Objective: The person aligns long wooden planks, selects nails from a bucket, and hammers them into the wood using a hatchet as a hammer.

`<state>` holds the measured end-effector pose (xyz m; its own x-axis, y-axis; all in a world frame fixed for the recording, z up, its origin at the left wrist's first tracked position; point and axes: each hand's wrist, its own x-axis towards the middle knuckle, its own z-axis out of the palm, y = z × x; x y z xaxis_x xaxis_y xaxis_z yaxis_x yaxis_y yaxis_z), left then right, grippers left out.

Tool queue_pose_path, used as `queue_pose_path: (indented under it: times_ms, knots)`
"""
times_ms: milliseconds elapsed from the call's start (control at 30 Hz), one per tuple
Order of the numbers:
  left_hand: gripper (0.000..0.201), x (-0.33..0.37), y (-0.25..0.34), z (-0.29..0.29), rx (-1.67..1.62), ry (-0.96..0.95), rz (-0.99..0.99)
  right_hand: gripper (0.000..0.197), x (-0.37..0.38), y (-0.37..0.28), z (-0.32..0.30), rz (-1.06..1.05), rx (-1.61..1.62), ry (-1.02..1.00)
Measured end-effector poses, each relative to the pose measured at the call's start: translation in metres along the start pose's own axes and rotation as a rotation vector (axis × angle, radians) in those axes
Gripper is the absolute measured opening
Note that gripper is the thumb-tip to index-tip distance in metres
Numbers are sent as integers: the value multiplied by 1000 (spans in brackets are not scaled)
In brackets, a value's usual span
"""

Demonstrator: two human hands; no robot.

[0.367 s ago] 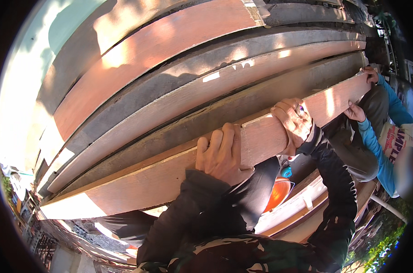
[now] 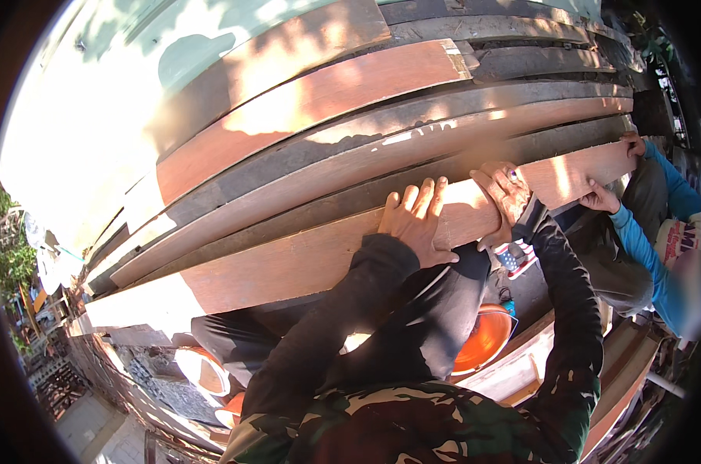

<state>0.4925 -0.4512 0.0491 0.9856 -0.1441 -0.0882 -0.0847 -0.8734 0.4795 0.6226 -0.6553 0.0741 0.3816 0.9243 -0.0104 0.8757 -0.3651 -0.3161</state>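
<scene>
A long, thin reddish-brown wooden plank (image 2: 250,267) runs across in front of me, rising toward the right. My left hand (image 2: 416,224) lies on it near the middle, fingers stretched out over the far edge and thumb apart along the near edge. Just right of that, my right hand (image 2: 505,197) is wrapped over the plank, fingers bent across its top and thumb at the near edge. A seam between two lengths of the plank seems to lie by my left hand, mostly covered. At the right end, another person's hand (image 2: 600,198) and second hand (image 2: 635,145) hold the plank.
Beyond the plank lie several long boards, among them a reddish board (image 2: 319,104) and grey-brown beams (image 2: 520,93). A pale green wall (image 2: 204,58) stands behind. An orange bucket (image 2: 482,340) sits by my right leg, and a white-and-orange container (image 2: 204,371) by my left.
My left hand has loosened from its curled grip and flattened on the plank. The seam that showed beside it is now mostly covered. My view has shifted, showing more of the wall.
</scene>
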Motion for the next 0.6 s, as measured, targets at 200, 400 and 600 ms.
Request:
queue_pose_path:
  times_ms: [200, 400, 600]
  knots:
    - [92, 8, -27, 9, -33, 51, 72, 121, -25, -42, -7, 354, -192, 20]
    - [60, 25, -24, 22, 15, 207, 181, 44, -178, -138, 69, 966, -116, 811]
    - [44, 27, -27, 26, -87, 220, 230, 50, -321, -271, 273, 1629, 168, 180]
